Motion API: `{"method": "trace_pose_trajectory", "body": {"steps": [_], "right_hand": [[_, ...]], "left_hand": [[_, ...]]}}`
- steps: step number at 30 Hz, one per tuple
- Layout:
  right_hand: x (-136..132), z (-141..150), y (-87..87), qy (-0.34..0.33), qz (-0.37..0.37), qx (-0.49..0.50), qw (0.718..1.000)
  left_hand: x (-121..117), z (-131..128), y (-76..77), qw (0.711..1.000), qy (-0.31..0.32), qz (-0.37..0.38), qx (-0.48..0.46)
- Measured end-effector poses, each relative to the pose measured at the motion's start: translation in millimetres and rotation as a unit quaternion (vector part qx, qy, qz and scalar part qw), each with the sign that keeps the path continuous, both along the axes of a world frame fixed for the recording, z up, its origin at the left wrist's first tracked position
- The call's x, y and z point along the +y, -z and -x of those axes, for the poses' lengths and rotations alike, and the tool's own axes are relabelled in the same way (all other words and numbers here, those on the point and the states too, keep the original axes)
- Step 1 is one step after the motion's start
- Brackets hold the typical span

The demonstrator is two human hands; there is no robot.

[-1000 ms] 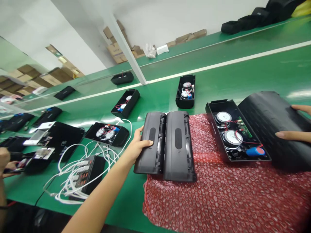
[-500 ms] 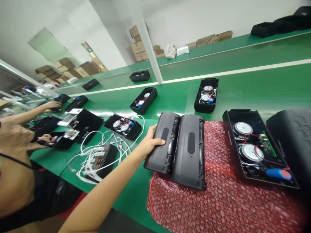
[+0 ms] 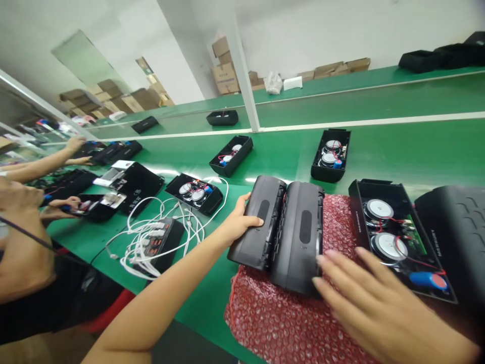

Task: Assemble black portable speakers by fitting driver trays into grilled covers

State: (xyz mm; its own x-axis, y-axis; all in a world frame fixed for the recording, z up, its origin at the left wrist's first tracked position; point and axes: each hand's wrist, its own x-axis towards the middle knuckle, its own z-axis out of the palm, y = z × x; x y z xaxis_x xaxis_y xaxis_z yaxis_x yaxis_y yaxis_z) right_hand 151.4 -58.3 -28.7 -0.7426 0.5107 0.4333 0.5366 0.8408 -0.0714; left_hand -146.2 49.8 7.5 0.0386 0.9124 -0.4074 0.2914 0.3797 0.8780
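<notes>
Two black speaker shells lie side by side. My left hand (image 3: 239, 221) grips the left shell (image 3: 248, 247), thumb on its top face beside a dark oval pad. At the outer edge of the right shell (image 3: 293, 265) are the fingertips of my right hand (image 3: 382, 308), which is stretched open and slightly blurred; whether they touch is unclear. Under the shells is red bubble wrap (image 3: 261, 323). Right of them, partly behind my right hand, stands an open speaker box (image 3: 356, 217) with two round drivers, red wires, a green board and a blue cylindrical cell.
A black textured case (image 3: 454, 217) stands at the far right. Left of me lie a charging hub (image 3: 172, 247) with tangled white cables (image 3: 131, 260) and another open speaker (image 3: 212, 205). More speakers sit along the green bench (image 3: 280, 146). Other people's arms (image 3: 34, 172) work at far left.
My right hand has come into view from the lower right and reached the right shell. My left hand keeps its hold on the left shell. The view has shifted slightly.
</notes>
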Motion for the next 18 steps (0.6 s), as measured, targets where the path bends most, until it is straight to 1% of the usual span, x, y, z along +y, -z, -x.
{"method": "trace_pose_trajectory", "body": {"steps": [1, 2, 4, 6, 7, 9, 11, 13, 18], "right_hand": [[6, 21, -5.6, -0.042, -0.023, -0.025, 0.999], [13, 39, -11.1, -0.055, -0.025, -0.033, 0.998], [26, 66, -20.2, -0.077, 0.004, -0.077, 0.994], [36, 78, -25.0, -0.094, 0.037, -0.128, 0.987], [39, 80, -25.6, -0.097, 0.039, -0.149, 0.983], [38, 77, -23.9, -0.088, 0.013, -0.162, 0.983], [32, 68, -19.2, -0.061, -0.035, -0.144, 0.987], [23, 55, -13.1, -0.034, -0.067, -0.118, 0.99], [3, 17, 2.2, 0.033, -0.084, -0.072, 0.993]], "left_hand": [[-1, -1, -0.7, 1.0, 0.005, -0.011, 0.006], [-1, -3, -1.0, 1.0, 0.01, -0.025, 0.012], [-2, -5, -1.0, 0.998, 0.014, -0.051, 0.023], [-2, -7, -0.6, 0.998, 0.014, -0.059, 0.022], [-2, -8, -0.3, 0.998, 0.014, -0.058, 0.016], [-3, -9, 0.4, 0.998, 0.016, -0.058, 0.012], [-3, -11, 1.4, 0.997, 0.015, -0.069, 0.021], [-2, -11, 2.8, 0.997, 0.009, -0.071, 0.025], [3, -9, 4.8, 0.999, 0.002, -0.038, -0.003]]}}
